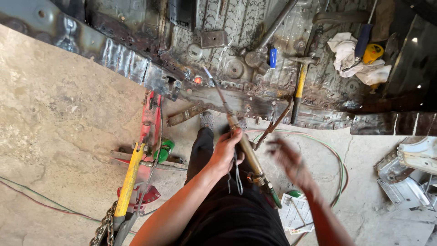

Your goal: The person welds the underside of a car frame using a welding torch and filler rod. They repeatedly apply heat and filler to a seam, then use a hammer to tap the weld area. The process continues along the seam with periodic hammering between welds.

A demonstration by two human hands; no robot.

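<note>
Closed around the brass welding torch point(243, 141), the left hand point(226, 152) aimed its tip at the rusted car floor point(255, 98) farther off; the right hand point(287, 159), blurred, hung open just right, gripping nothing.

My left hand point(226, 152) is out in front of me, forearm bare and angled up from the lower left, wrist bent slightly, fingers curled shut in a grip with the thumb on top. My right hand point(287, 160) is beside it, apart, blurred, fingers spread loosely and holding nothing. My right forearm runs down toward the lower right. My legs show below, in dark trousers.
</note>
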